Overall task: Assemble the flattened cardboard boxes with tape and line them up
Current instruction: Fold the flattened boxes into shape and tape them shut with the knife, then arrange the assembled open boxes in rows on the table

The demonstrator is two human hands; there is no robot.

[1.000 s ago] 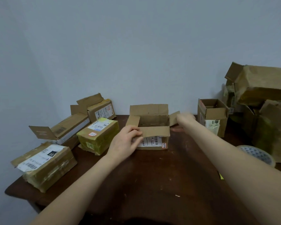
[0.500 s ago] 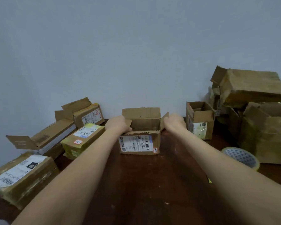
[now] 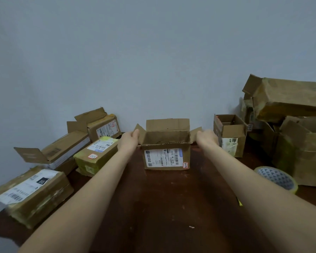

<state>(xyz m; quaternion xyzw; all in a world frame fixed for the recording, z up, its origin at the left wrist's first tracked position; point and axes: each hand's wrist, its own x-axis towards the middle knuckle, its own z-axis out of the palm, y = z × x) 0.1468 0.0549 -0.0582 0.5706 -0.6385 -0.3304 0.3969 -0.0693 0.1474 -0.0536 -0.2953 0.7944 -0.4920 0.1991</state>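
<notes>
Both arms are stretched out to the open box (image 3: pixel 167 157) standing upright at the middle of the dark wooden table (image 3: pixel 159 207), close to the pale wall, its white shipping label facing the camera. The left hand (image 3: pixel 129 143) is curled around the box's left side flap, the right hand (image 3: pixel 207 140) is wrapped on the right side flap — each flap splayed outward, the back flap standing tall, the box's top wide open. To the left of this box lie four others: a yellow-taped box (image 3: pixel 97 155) just beside the left forearm, a flat long box (image 3: pixel 62 151) with a flap hanging out, a labelled box (image 3: pixel 103 127) behind it against the wall, and a large labelled box (image 3: pixel 33 193) nearest the camera. To the right of the central box a small open box (image 3: pixel 230 136) stands just beyond the right hand — further right, a heap of big crumpled boxes (image 3: pixel 295 125), and in front of that heap a tape roll (image 3: pixel 276 178) lying on the table.
</notes>
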